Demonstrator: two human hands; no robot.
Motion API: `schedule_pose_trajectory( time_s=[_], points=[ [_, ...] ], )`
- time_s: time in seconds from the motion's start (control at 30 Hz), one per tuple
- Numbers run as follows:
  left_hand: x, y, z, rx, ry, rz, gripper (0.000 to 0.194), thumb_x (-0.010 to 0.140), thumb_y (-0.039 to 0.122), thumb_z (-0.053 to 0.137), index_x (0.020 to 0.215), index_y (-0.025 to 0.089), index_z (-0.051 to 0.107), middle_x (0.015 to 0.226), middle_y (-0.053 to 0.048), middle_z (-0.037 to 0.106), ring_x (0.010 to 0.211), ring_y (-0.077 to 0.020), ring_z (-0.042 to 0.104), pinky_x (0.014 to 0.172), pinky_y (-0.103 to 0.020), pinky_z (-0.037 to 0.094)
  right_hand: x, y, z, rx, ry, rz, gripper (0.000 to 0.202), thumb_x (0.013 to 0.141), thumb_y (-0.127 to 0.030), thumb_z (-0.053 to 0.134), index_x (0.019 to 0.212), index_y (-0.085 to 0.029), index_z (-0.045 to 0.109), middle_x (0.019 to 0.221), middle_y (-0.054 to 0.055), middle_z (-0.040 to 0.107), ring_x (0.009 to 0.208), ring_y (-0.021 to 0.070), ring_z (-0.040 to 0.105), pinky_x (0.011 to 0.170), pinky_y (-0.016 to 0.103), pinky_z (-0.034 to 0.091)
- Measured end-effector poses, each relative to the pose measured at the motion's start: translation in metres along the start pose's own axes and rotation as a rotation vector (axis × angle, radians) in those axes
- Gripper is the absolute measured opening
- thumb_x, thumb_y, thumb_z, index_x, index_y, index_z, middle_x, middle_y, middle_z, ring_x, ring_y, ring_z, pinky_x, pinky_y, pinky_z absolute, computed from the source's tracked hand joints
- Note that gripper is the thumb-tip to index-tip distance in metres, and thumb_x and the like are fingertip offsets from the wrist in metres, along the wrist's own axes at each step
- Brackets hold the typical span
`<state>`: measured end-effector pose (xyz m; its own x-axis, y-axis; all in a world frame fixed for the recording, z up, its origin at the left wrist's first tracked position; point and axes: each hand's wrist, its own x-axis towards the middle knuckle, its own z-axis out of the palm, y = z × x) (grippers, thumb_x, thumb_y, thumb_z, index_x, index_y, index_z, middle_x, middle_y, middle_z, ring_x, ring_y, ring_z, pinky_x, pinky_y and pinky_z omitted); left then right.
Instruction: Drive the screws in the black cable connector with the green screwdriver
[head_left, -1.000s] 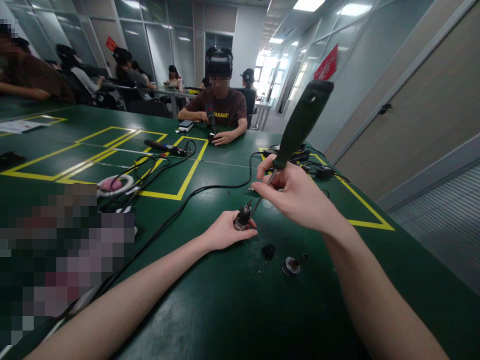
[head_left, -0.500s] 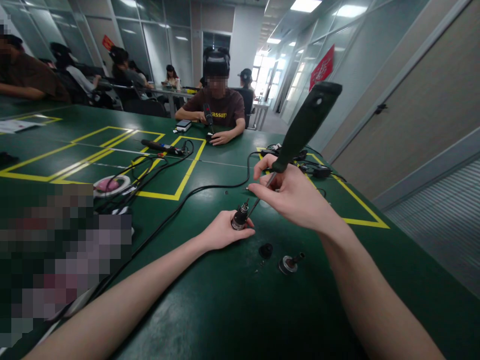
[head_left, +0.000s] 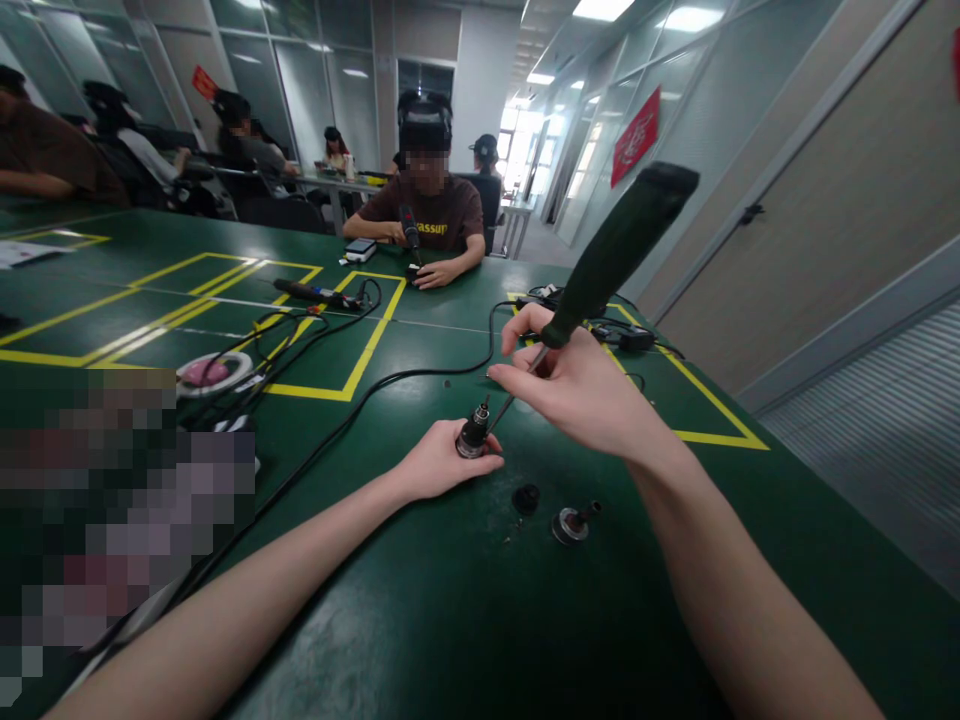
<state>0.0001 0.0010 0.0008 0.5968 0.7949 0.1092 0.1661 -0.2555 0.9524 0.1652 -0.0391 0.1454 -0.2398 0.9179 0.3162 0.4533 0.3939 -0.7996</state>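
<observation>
My left hand [head_left: 442,462] is closed around a black-and-silver cylindrical part [head_left: 473,432] with a thin metal pin pointing up. My right hand [head_left: 574,385] holds a screwdriver [head_left: 622,255] with a thick dark handle, tilted up to the right. Its thin shaft runs down past the fingers to the side of the cylindrical part; whether the tip touches is too small to tell. Near my right thumb tip is a tiny shiny speck I cannot make out. A black cap-like piece [head_left: 526,498] and a round metal part with a stem [head_left: 571,525] lie on the table close to my hands.
The green table [head_left: 360,620] bears yellow tape outlines [head_left: 375,350]. A black cable [head_left: 330,440] runs across it beside my left arm. Black adapters [head_left: 634,338] lie at right, a white ring-shaped roll [head_left: 244,372] at left. Across the table a person [head_left: 420,210] holds a power tool [head_left: 409,228].
The view has shifted slightly. My right hand leans the screwdriver handle a little further right. My left hand keeps its hold on the cylindrical part.
</observation>
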Motion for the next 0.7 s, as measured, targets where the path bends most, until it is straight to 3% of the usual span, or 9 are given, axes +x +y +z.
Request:
schedule_pose_trajectory(
  time_s=[0.17, 0.33, 0.57, 0.7],
  points=[
    [0.0004, -0.0021, 0.0013, 0.007, 0.008, 0.001, 0.023, 0.079, 0.036, 0.08, 0.089, 0.015, 0.078, 0.082, -0.002, 0.074, 0.077, -0.0167, 0.064, 0.078, -0.03, 0.051, 0.0006, -0.0019, 0.0015, -0.067, 0.013, -0.026, 0.021, 0.083, -0.016, 0.067, 0.092, -0.024, 0.05, 0.063, -0.009, 0.046, 0.057, 0.0111, 0.048, 0.057, 0.028, 0.035],
    [0.0001, -0.0019, 0.0016, -0.009, 0.002, 0.001, 0.024, 0.079, 0.037, 0.08, 0.088, 0.015, 0.077, 0.081, -0.001, 0.073, 0.076, -0.0165, 0.063, 0.078, -0.03, 0.05, 0.0004, -0.0028, 0.002, -0.071, 0.025, 0.0, 0.018, 0.091, -0.031, 0.066, 0.085, -0.024, 0.051, 0.053, -0.01, 0.043, 0.049, 0.0106, 0.041, 0.051, 0.029, 0.028],
    [0.0002, -0.0021, 0.0007, -0.006, 0.006, 0.008, 0.025, 0.078, 0.038, 0.08, 0.088, 0.016, 0.077, 0.081, -0.001, 0.072, 0.076, -0.0166, 0.063, 0.078, -0.03, 0.05, 0.0004, -0.0004, 0.0037, -0.042, 0.023, -0.029, 0.021, 0.082, -0.015, 0.067, 0.091, -0.024, 0.05, 0.062, -0.01, 0.046, 0.056, 0.0109, 0.048, 0.056, 0.027, 0.037],
    [0.0006, -0.0022, 0.0016, 0.007, 0.008, -0.008, 0.025, 0.078, 0.038, 0.08, 0.088, 0.015, 0.077, 0.08, -0.001, 0.072, 0.076, -0.0163, 0.062, 0.076, -0.03, 0.05, 0.0022, -0.0006, 0.0043, -0.096, 0.026, -0.001, 0.016, 0.087, -0.023, 0.067, 0.089, -0.023, 0.052, 0.058, -0.01, 0.044, 0.052, 0.0104, 0.043, 0.052, 0.028, 0.031]
  ],
)
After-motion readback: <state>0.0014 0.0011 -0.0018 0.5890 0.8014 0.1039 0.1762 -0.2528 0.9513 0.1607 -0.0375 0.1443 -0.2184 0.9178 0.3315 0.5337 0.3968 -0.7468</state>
